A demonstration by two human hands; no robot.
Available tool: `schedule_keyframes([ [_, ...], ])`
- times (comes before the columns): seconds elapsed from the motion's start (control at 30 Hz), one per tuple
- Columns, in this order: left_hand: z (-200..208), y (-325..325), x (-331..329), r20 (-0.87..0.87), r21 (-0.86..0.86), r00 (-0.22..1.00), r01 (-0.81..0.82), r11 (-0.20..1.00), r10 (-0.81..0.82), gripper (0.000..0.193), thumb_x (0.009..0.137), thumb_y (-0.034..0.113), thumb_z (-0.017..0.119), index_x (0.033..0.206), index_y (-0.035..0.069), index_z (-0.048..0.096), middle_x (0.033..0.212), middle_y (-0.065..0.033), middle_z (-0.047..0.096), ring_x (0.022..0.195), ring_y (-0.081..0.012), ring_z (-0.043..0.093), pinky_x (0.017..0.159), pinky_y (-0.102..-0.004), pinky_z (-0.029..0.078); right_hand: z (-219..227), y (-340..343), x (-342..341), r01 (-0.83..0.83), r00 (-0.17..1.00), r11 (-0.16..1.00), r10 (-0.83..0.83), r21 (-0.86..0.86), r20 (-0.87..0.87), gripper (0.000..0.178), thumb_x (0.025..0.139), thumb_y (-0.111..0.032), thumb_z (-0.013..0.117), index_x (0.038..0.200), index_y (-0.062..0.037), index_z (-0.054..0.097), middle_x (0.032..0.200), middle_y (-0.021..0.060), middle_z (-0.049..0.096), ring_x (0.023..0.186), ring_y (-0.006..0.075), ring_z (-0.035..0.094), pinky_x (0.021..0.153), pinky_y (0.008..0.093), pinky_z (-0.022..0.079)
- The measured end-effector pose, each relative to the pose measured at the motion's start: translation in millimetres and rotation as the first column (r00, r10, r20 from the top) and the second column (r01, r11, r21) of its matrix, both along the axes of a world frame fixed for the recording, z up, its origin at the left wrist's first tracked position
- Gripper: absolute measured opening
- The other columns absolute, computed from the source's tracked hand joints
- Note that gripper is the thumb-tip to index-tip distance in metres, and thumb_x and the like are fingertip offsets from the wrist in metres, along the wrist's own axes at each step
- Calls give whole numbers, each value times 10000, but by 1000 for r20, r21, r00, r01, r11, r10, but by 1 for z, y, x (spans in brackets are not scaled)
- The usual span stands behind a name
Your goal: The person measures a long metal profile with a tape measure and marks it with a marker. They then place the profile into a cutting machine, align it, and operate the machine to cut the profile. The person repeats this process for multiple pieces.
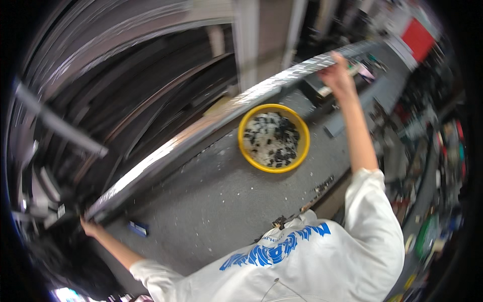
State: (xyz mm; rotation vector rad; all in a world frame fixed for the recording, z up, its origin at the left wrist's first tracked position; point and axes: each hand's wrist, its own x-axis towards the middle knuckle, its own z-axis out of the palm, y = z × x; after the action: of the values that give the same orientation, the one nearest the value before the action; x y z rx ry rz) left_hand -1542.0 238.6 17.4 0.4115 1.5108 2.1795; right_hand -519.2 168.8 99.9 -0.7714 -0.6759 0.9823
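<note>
A long, shiny silver metal profile (201, 132) runs diagonally over the far side of the grey workbench, blurred by motion. My left hand (90, 228) is closed on its near left end. Far to the right, my right hand (337, 76) grips the same profile with my arm stretched out; part of the fingers is hidden behind it. Between my arms, a round yellow tub (245, 155) holds many small black and whitish pieces. A small blue object (138, 229) lies on the bench near my left forearm.
Long dark strips lie on a rack (146, 105) beyond the bench (211, 201). A grey flat strip (342, 118) and a dark box (314, 91) sit beside my right arm. Clutter fills the right side, with a red panel (418, 40) at the far right.
</note>
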Motion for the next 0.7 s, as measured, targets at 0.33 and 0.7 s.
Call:
schedule_keyframes([
  [0.33,-39,39,-92,-397,-232,881,-367,901,256,380,907,254,619,1206,28,679,1195,-169,620,956,-274,635,799,-403,538,-23,68,-172,-62,992,998,62,5,-111,512,1006,-510,445,1012,-23,602,922,154,680,859,290,664,780,436,525],
  [0.7,-47,42,-28,-679,-429,734,-379,820,-16,478,862,198,664,1283,-11,572,1093,-183,686,952,-340,676,811,-445,561,-10,65,-180,-61,978,989,87,138,-190,468,1005,-503,441,979,-57,580,911,127,677,872,283,639,818,463,498],
])
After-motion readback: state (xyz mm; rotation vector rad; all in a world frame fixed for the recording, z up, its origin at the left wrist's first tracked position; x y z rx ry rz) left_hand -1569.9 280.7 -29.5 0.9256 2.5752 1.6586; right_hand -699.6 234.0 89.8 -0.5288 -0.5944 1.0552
